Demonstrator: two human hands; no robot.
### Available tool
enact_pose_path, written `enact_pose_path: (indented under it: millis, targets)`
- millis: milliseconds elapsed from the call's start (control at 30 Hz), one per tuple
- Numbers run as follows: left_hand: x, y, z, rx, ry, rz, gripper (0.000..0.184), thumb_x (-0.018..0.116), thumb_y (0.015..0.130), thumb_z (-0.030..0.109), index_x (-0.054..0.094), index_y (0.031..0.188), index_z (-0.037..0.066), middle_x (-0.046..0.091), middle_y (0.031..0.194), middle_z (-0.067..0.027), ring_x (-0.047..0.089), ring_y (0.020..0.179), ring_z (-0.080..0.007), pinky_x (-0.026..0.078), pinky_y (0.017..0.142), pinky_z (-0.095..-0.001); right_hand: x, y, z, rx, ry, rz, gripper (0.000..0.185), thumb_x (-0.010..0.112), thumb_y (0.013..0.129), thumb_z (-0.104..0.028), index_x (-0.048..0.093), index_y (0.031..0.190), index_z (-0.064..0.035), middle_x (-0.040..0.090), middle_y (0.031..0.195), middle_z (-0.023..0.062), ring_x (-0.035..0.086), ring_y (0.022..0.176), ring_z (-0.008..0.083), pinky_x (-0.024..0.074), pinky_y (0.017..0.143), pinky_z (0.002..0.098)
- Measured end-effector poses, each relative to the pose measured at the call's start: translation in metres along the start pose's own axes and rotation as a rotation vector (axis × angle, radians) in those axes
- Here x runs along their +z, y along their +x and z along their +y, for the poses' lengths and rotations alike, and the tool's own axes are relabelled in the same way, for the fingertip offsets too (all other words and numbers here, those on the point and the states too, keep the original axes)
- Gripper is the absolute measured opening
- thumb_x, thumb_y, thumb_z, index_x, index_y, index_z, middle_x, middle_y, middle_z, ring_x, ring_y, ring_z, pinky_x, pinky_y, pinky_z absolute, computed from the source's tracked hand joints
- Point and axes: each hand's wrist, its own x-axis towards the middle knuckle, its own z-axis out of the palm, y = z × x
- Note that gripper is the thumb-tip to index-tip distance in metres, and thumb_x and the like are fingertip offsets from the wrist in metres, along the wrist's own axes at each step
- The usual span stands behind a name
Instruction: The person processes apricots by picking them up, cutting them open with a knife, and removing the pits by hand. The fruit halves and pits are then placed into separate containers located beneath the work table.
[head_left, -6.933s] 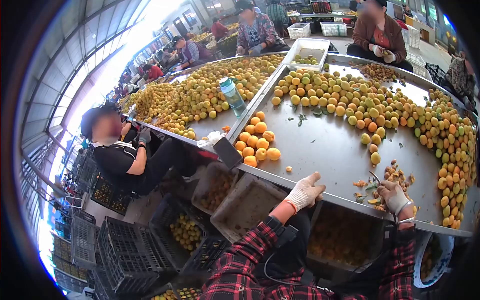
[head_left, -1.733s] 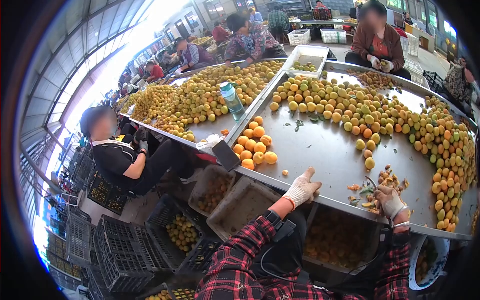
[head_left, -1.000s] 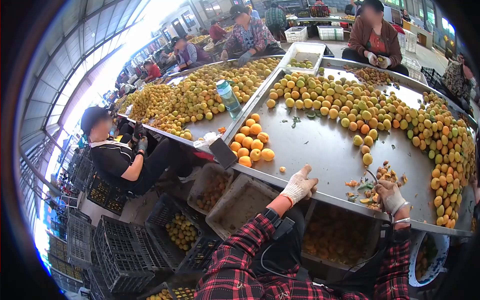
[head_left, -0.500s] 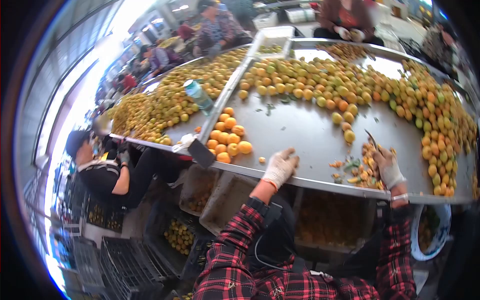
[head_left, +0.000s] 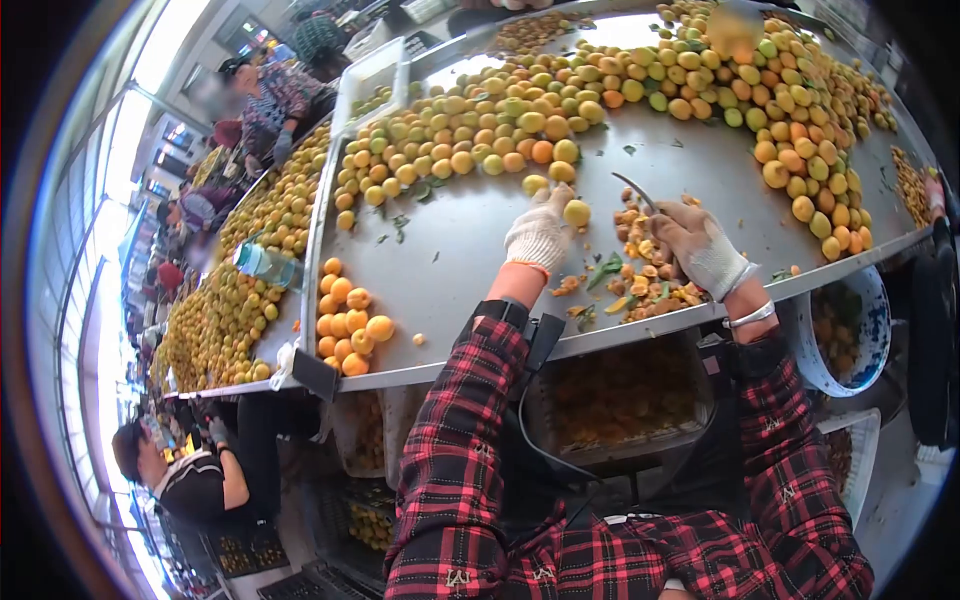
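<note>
My left hand [head_left: 540,235], in a white knitted glove, reaches over the metal table with its fingers closed against a yellow apricot [head_left: 577,212]. Another yellow fruit lies just beyond the fingertips. In my right hand [head_left: 697,240], also gloved, is a thin curved knife [head_left: 636,188], its blade pointing up and left. The fingers wrap its handle, which is mostly hidden. Below this hand lies a heap of apricot pits and scraps [head_left: 640,262] with some green leaves. Halved or pitted orange apricots [head_left: 350,322] sit in a group at the left.
Whole apricots [head_left: 480,130] spread along the table's far side and right. A divider [head_left: 318,225] separates another fruit-covered section with a bottle [head_left: 268,264]. Crates [head_left: 620,400] stand below the front edge, and a blue-white basin [head_left: 845,330] at right. A co-worker [head_left: 190,470] sits at left.
The view has shifted to the right. My left hand has moved from the table's front edge to the apricot farther in. My right hand still holds the knife over the scraps.
</note>
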Motion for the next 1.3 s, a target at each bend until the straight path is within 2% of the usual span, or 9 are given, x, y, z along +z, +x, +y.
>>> enact_pose_path:
  millis: [333, 467, 567, 700, 867, 1000, 1067, 1200, 1300]
  targets:
    - [0.063, 0.015, 0.009, 0.21, 0.046, 0.0, 0.042, 0.066, 0.077, 0.004, 0.063, 0.119, 0.013, 0.046, 0.144, -0.0195, 0.049, 0.128, -0.0369, 0.043, 0.106, -0.0384, -0.01, 0.002, 0.008, -0.027, -0.059, -0.021, 0.025, 0.049, 0.101, -0.022, 0.062, 0.106, -0.0021, 0.052, 0.066, -0.0011, 0.049, 0.049, 0.0058, 0.0425, 0.045, 0.0226]
    - [0.042, -0.025, 0.017, 0.147, -0.362, 0.033, 0.051, 0.068, 0.077, 0.009, 0.06, 0.128, 0.01, 0.054, 0.137, -0.0184, 0.056, 0.122, -0.0302, 0.046, 0.102, -0.0352, -0.005, -0.002, 0.0, 0.052, -0.008, 0.005, 0.027, 0.05, 0.1, -0.025, 0.064, 0.101, -0.002, 0.054, 0.064, 0.0009, 0.052, 0.052, 0.0077, 0.0431, 0.047, 0.0256]
    - [0.003, -0.06, 0.03, -0.073, -0.926, -0.054, 0.052, 0.067, 0.082, 0.011, 0.055, 0.131, 0.001, 0.065, 0.117, -0.0108, 0.062, 0.09, -0.012, 0.051, 0.08, -0.0228, 0.002, -0.005, -0.002, 0.021, 0.03, -0.039, 0.024, 0.051, 0.1, -0.023, 0.063, 0.101, -0.0017, 0.052, 0.063, -0.0001, 0.05, 0.051, 0.0073, 0.0415, 0.046, 0.0247]
    - [0.0, -0.084, 0.013, -0.138, -1.492, -0.062, 0.054, 0.061, 0.088, 0.006, 0.046, 0.138, -0.004, 0.064, 0.119, -0.0144, 0.063, 0.089, -0.0138, 0.052, 0.077, -0.023, 0.014, -0.009, -0.007, -0.003, 0.03, -0.165, 0.023, 0.053, 0.101, -0.024, 0.061, 0.096, -0.0035, 0.053, 0.066, 0.0002, 0.05, 0.054, 0.0075, 0.0406, 0.047, 0.0251]
    - [-0.018, -0.093, 0.017, -0.051, -1.567, -0.049, 0.055, 0.061, 0.09, 0.007, 0.043, 0.141, -0.004, 0.058, 0.128, -0.0149, 0.062, 0.091, -0.0149, 0.053, 0.076, -0.0234, 0.034, -0.017, -0.006, -0.154, -0.007, -0.237, 0.026, 0.054, 0.101, -0.027, 0.059, 0.095, -0.0024, 0.051, 0.066, 0.002, 0.05, 0.061, 0.0112, 0.0424, 0.057, 0.0293]
    - [-0.022, -0.097, 0.018, -0.084, -1.546, 0.015, 0.046, 0.053, 0.085, -0.006, 0.056, 0.13, -0.001, 0.06, 0.106, -0.003, 0.058, 0.088, -0.0087, 0.049, 0.074, -0.0213, 0.041, -0.019, -0.009, -0.15, 0.044, -0.271, 0.024, 0.052, 0.102, -0.025, 0.059, 0.094, -0.0032, 0.049, 0.066, 0.0019, 0.048, 0.061, 0.0101, 0.0416, 0.056, 0.0287]
    - [-0.021, -0.096, 0.015, -0.018, -1.516, -0.032, 0.061, 0.063, 0.089, 0.018, 0.041, 0.142, -0.005, 0.059, 0.127, -0.0133, 0.054, 0.079, -0.009, 0.043, 0.063, -0.0194, 0.044, -0.019, -0.007, -0.146, 0.027, -0.277, 0.023, 0.052, 0.102, -0.024, 0.059, 0.094, -0.0032, 0.049, 0.067, 0.0019, 0.048, 0.062, 0.0099, 0.0415, 0.056, 0.0284]
    - [-0.023, -0.101, 0.016, -0.005, -1.581, -0.053, 0.065, 0.063, 0.09, 0.024, 0.039, 0.142, -0.006, 0.06, 0.127, -0.0172, 0.051, 0.07, -0.0069, 0.04, 0.06, -0.0183, 0.051, -0.022, -0.011, -0.194, 0.009, -0.282, 0.022, 0.052, 0.102, -0.022, 0.058, 0.094, -0.0022, 0.05, 0.068, 0.0036, 0.049, 0.063, 0.0116, 0.042, 0.058, 0.0288]
    - [-0.021, -0.104, 0.016, 0.01, -1.693, -0.065, 0.054, 0.054, 0.091, 0.006, 0.041, 0.143, -0.002, 0.062, 0.125, -0.0136, 0.055, 0.079, -0.0049, 0.043, 0.063, -0.016, 0.056, -0.023, -0.009, -0.193, 0.006, -0.285, 0.018, 0.053, 0.101, -0.017, 0.058, 0.095, -0.0013, 0.053, 0.071, 0.0081, 0.052, 0.065, 0.0161, 0.0439, 0.061, 0.0314]
